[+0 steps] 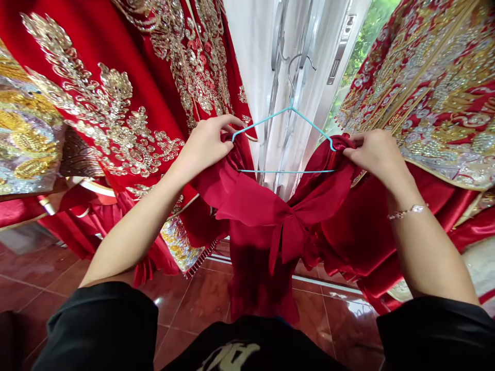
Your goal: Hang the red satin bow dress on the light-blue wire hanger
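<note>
A plain red dress (pixel 263 206) with a bow at its neckline hangs in front of me on a light blue wire hanger (pixel 266 119). The hanger's silver hook points up toward the door and its lower bar crosses the open neckline. My left hand (pixel 211 139) pinches the dress's left shoulder beside the hanger's left end. On the opposite side, the fingers of my right hand (pixel 373 149) are closed on the right shoulder fabric by the hanger's other end. The dress's lower part drops toward the floor, partly hidden by my shirt.
Red garments with gold embroidery (pixel 127 108) hang close on the left. A heavily beaded red and gold garment (pixel 421 93) is on the right. Behind the hanger stands a white door (pixel 251 46) with metal handles. Glossy red tiles (pixel 197 293) cover the floor.
</note>
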`<state>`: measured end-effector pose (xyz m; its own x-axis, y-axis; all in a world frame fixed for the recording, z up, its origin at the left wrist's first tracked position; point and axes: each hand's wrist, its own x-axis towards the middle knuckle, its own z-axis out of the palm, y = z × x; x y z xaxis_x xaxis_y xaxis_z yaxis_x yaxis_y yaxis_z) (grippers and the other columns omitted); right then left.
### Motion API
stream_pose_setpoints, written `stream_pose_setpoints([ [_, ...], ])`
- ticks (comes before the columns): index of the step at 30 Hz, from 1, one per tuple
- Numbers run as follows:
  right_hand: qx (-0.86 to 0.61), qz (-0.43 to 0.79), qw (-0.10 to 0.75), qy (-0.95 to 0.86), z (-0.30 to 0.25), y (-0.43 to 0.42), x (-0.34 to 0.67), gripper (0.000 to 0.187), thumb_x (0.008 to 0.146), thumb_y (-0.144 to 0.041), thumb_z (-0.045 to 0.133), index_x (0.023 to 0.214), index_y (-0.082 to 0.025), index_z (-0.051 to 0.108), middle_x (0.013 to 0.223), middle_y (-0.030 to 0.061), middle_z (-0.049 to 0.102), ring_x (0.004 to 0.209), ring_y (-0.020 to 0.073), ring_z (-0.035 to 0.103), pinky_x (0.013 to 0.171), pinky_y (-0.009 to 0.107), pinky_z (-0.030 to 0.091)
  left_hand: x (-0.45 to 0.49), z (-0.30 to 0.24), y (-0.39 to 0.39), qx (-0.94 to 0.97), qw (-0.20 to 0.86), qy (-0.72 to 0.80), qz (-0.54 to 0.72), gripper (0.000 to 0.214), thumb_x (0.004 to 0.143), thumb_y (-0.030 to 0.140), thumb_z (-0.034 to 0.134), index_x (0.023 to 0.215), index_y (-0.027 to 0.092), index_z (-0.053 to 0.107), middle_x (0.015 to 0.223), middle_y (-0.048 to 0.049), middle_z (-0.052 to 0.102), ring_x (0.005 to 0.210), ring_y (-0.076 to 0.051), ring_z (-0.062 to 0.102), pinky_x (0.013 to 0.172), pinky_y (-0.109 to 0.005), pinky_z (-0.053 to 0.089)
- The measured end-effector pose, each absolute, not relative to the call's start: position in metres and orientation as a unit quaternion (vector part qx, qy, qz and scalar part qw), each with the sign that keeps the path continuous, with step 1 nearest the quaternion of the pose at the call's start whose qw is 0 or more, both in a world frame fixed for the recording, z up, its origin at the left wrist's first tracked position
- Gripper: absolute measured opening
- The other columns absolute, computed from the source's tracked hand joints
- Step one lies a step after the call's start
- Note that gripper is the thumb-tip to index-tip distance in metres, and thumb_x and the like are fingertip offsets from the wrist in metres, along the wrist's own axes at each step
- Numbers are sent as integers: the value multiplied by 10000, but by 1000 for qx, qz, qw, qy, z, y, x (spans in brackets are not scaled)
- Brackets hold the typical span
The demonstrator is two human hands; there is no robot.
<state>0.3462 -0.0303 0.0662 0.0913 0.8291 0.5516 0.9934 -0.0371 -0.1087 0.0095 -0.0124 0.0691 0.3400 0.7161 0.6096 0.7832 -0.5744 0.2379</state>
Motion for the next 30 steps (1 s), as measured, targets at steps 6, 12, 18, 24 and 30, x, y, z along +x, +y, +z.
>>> stream_pose_setpoints([
  [6, -726, -280, 158, -608, 54, -31, 331, 188, 832, -198, 525, 934, -113, 659, 862, 218, 672, 773, 275, 599, 655, 347, 322, 20, 62, -31, -736, 186, -561, -331, 358, 855, 206, 540, 1187, 202, 674, 1114, -152, 685, 1211, -393, 525, 955, -534, 461],
  [12, -709, -326, 79, -620, 48, -34, 319, 321, 890, -142, 392, 1041, -29, 651, 894, 289, 680, 809, 325, 652, 584, 336, 284, 21, 71, -25, -765, 187, -562, -252, 241, 828, 178, 550, 959, 159, 751, 803, -136, 673, 1008, -354, 636, 871, -479, 472],
  [18, -718, -306, 37, -625, 67, -41, 319, 344, 906, -158, 402, 1001, -10, 698, 921, 307, 680, 911, 364, 661, 619, 355, 299, 14, 88, -8, -800, 170, -545, -185, 231, 745, 123, 573, 873, 149, 763, 715, -106, 661, 934, -331, 672, 896, -479, 484],
  [24, -741, -269, 72, -611, 79, -39, 319, 308, 876, -256, 553, 994, -23, 716, 979, 304, 679, 988, 397, 651, 688, 402, 358, 5, 88, 4, -816, 153, -533, -165, 330, 743, 224, 637, 1054, 196, 746, 754, -72, 679, 871, -298, 675, 883, -471, 508],
  [30, -750, -243, 109, -605, 80, -48, 317, 292, 879, -268, 628, 908, 13, 705, 1047, 292, 682, 1126, 416, 615, 808, 476, 403, 23, 64, 0, -776, 175, -586, -152, 570, 805, 195, 611, 1360, 92, 537, 1083, -189, 671, 1016, -359, 649, 909, -506, 492],
])
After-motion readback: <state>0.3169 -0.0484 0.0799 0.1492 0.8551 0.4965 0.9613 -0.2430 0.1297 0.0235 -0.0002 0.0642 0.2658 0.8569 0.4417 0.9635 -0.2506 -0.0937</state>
